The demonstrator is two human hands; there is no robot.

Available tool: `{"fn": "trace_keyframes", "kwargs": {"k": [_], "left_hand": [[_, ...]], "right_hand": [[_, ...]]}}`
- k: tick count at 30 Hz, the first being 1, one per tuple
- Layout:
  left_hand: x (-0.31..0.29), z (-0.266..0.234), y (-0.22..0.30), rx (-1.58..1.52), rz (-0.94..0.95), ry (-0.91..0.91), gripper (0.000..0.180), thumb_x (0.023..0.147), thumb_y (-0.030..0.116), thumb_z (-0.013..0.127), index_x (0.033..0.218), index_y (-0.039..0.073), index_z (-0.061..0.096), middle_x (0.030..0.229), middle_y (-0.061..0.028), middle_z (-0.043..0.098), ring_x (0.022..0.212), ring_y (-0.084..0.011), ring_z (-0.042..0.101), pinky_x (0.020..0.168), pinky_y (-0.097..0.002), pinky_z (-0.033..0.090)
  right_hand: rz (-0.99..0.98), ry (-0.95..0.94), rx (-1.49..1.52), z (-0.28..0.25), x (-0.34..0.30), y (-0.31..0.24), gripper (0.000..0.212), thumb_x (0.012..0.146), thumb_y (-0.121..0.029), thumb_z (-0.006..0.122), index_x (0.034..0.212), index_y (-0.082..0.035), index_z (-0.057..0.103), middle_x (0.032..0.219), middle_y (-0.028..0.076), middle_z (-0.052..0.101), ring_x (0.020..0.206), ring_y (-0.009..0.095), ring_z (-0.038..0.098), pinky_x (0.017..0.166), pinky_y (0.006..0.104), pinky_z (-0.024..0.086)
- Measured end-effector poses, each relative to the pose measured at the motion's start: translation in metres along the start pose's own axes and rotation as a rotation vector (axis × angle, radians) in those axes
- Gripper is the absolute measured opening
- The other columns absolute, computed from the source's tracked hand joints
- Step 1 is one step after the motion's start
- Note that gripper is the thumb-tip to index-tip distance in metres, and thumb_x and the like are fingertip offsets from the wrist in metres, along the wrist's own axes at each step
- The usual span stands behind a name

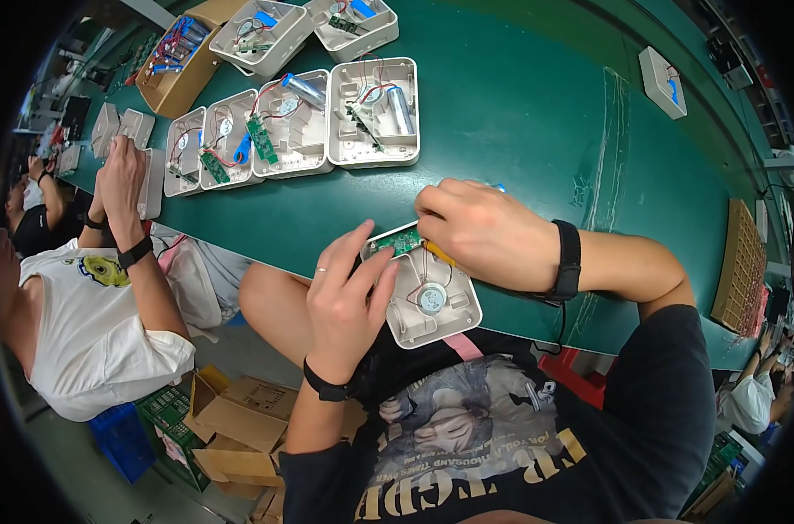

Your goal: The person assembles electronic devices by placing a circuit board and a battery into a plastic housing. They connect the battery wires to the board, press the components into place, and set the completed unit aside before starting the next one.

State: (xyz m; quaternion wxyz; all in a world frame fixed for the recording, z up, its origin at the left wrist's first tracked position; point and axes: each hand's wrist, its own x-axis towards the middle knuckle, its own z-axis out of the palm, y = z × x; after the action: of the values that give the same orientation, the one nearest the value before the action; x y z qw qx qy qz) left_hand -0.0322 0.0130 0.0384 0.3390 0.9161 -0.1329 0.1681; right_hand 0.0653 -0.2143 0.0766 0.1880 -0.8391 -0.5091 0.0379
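Note:
A white plastic housing (462,316) stands in front of me at the table's near edge, its open side up. Inside it are a round silver speaker (432,298) with thin wires and a green circuit board (400,241) along the far wall. My left hand (349,293) has its fingers spread, with fingertips at the board and the housing's left rim. Over the far right corner my right hand (493,234) is closed, its fingertips at the board's right end; what they pinch is hidden. A yellow piece (439,253) shows below those fingers. Past the knuckles a small blue tip (500,188) peeks out.
Several similar housings (412,157) with boards, speakers and batteries stand at the far left of the green table (502,105). Behind them is a cardboard box (165,92) of blue batteries. Another housing (652,83) lies far right, near a brown grid tray (736,262). A co-worker's hands (122,179) work at left.

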Motion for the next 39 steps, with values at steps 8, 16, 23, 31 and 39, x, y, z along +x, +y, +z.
{"fn": "trace_keyframes", "kwargs": {"k": [8,16,23,31,39], "left_hand": [[0.01,-0.004,0.0,0.006,-0.021,-0.116,0.017,0.086,0.004,0.084,0.103,0.003,0.081,0.127,-0.0134,0.075,0.107,-0.0336,0.073,0.091,-0.0419,0.059],[0.013,-0.005,-0.005,-0.062,-0.064,-0.136,0.011,0.088,0.007,0.082,0.099,0.004,0.08,0.112,-0.0123,0.073,0.097,-0.0318,0.072,0.082,-0.042,0.059],[-0.001,-0.006,-0.014,-0.025,-0.162,-0.019,0.01,0.087,0.006,0.082,0.097,0.004,0.08,0.097,-0.0116,0.069,0.087,-0.0311,0.069,0.075,-0.0413,0.055],[-0.007,0.001,-0.009,0.019,-0.156,0.051,0.01,0.087,0.004,0.082,0.097,0.001,0.079,0.094,-0.0116,0.065,0.083,-0.0289,0.066,0.072,-0.0399,0.053],[-0.008,0.002,-0.009,0.001,-0.197,0.04,0.012,0.087,0.006,0.082,0.098,0.003,0.08,0.095,-0.0111,0.064,0.086,-0.0295,0.065,0.075,-0.0408,0.053]], "right_hand": [[0.028,-0.025,0.058,0.0,-0.001,0.003,0.01,0.086,-0.009,0.073,0.092,-0.003,0.069,0.107,0.01,0.063,0.1,0.029,0.064,0.088,0.0416,0.056],[0.031,-0.008,0.29,-0.006,0.01,0.03,0.015,0.088,-0.013,0.077,0.098,-0.002,0.074,0.111,0.009,0.066,0.102,0.03,0.066,0.087,0.0409,0.057],[0.033,0.03,0.18,-0.017,0.008,0.01,0.025,0.09,-0.021,0.08,0.105,-0.002,0.075,0.124,0.011,0.065,0.122,0.033,0.061,0.095,0.0418,0.053],[0.059,0.054,-0.104,0.009,-0.002,-0.013,0.035,0.086,-0.022,0.082,0.112,0.0,0.074,0.141,0.02,0.057,0.14,0.042,0.048,0.105,0.0522,0.046],[0.029,-0.036,-0.004,0.0,-0.008,-0.019,0.04,0.084,-0.021,0.082,0.116,0.001,0.073,0.151,0.026,0.05,0.151,0.048,0.037,0.116,0.0622,0.04]]}}
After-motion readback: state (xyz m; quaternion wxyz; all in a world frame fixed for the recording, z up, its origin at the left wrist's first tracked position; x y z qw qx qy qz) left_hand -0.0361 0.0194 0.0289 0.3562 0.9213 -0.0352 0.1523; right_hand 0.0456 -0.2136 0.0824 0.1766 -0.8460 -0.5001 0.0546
